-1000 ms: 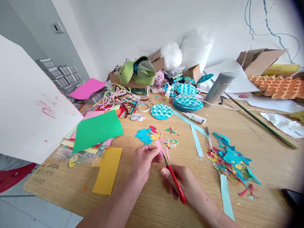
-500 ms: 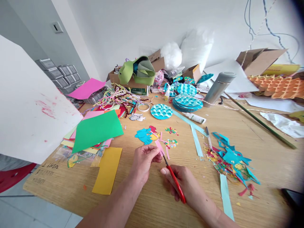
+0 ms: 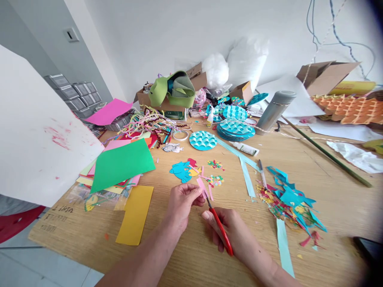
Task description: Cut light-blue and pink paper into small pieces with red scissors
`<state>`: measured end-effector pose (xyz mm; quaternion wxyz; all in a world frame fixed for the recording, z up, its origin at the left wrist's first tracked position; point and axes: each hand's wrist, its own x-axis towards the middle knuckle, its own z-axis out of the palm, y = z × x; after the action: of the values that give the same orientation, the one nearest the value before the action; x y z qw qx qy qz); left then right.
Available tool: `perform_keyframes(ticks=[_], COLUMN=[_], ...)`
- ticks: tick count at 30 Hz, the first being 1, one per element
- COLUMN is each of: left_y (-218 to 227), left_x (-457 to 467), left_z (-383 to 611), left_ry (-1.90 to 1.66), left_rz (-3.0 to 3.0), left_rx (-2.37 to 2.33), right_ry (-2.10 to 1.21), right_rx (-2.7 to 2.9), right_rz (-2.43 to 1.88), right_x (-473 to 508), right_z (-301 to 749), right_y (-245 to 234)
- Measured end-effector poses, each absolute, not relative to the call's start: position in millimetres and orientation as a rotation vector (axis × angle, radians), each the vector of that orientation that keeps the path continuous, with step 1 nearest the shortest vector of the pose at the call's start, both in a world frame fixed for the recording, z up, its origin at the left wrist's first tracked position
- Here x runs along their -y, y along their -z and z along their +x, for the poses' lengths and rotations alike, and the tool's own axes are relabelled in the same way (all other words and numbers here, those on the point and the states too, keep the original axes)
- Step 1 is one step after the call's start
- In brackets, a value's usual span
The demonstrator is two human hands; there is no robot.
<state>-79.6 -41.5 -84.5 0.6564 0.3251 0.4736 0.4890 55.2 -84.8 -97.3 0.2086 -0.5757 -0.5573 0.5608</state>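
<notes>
My left hand [image 3: 186,203] pinches a small pink paper strip [image 3: 201,183] between thumb and fingers. Red-handled scissors [image 3: 220,229] are gripped in my right hand [image 3: 229,227], their dark blades at the strip's lower end beside my left fingertips. Whether the blades are fully closed I cannot tell. Just beyond lie blue paper fish [image 3: 181,171], a yellow paper fish [image 3: 195,172] and a red paper piece [image 3: 192,162]. Narrow pink strips rest around them, and small piles of coloured paper dots [image 3: 216,180] lie to their right.
Coloured paper sheets [image 3: 124,165] and a yellow sheet [image 3: 136,215] lie left. Blue scalloped discs [image 3: 203,140], a glue bottle [image 3: 244,148] and a grey flask [image 3: 277,111] stand or lie behind. Blue paper scraps [image 3: 295,197], a pen [image 3: 262,174] and pale strips [image 3: 285,247] are at right.
Both hands, the scissors and the pink strip hold nearly the same place. The whole view has shifted very slightly.
</notes>
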Motion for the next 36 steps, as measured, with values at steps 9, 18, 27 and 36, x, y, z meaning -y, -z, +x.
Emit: perform_keyframes(ticks=[9,18,27,36], left_y=[85.3,84.3,83.1,83.0], left_x=[41.9,42.3,42.6,41.8], left_z=[-79.8,-79.6,-78.7,-78.9], left_ry=[-1.097,-1.087,-1.067,-1.06], left_rz=[0.732,0.735,0.75,0.711], left_rx=[-1.066,-1.07,-1.087,-1.089], right_ry=[-1.574,-1.595,-1.608,-1.61], right_rx=[1.506,1.487,1.477,1.458], right_rz=[-1.626,-1.62,-1.62,-1.64], right_x=[85.4,85.6,86.3,86.6], right_z=[53.5,54.1,53.8,53.5], right_y=[101.8,99.5,98.1,96.3])
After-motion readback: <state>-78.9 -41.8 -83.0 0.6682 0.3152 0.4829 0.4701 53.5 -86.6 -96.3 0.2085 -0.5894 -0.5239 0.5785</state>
